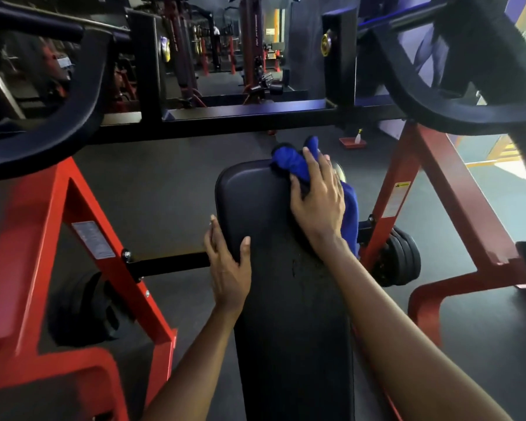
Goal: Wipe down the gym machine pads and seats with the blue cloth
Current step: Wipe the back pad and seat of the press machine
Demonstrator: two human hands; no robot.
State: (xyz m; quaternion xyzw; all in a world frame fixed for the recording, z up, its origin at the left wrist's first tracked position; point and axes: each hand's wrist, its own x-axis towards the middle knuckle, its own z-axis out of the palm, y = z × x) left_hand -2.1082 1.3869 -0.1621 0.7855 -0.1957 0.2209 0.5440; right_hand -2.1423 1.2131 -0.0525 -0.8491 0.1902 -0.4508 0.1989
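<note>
A person leans over the black padded surface (255,202) of a red-framed gym machine (28,238). The right hand (319,205) presses a bunched blue cloth (289,164) on the surface's far right corner, fingers spread apart over it. The left hand (228,268) grips the left edge, thumb on top and fingers down the side.

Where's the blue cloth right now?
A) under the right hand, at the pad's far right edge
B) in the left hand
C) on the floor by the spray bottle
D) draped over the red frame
A: the right hand presses the blue cloth onto the black pad; the left hand grips the pad's left edge.
</note>
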